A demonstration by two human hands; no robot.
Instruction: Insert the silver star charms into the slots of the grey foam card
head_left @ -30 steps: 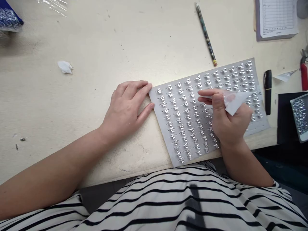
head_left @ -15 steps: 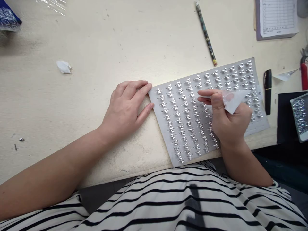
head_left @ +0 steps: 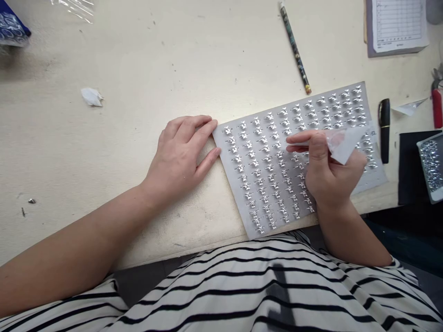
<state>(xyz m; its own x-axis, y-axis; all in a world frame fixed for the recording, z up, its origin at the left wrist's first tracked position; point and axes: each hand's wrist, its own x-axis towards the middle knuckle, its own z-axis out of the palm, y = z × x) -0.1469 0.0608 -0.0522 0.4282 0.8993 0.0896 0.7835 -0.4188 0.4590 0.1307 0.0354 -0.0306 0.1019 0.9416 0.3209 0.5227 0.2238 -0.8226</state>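
Two hands meet a grey sheet of silver pieces (head_left: 376,175) at the front edge of the bench (head_left: 138,69): left hand (head_left: 180,157) flat, grip open, fingertips touching its left end; right hand (head_left: 328,177), grip pinched on a translucent film strip (head_left: 344,143), over its middle.

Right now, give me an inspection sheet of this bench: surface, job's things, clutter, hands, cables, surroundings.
Surface: cream table, scuffed, with dark specks.
Job's things: grey sheet lying at an angle, overhanging the near table edge; rows of small silver pieces on it; white slip held above it.
Clutter: crumpled scrap, pencil, black pen, paper form, tray of silver pieces, red-handled tool, blue packet.
Hands: left hand flat on the table, fingertips at the sheet's left edge; right hand pinching the white slip.
Cables: nothing seen.
Surroundings: striped shirt below the table edge.
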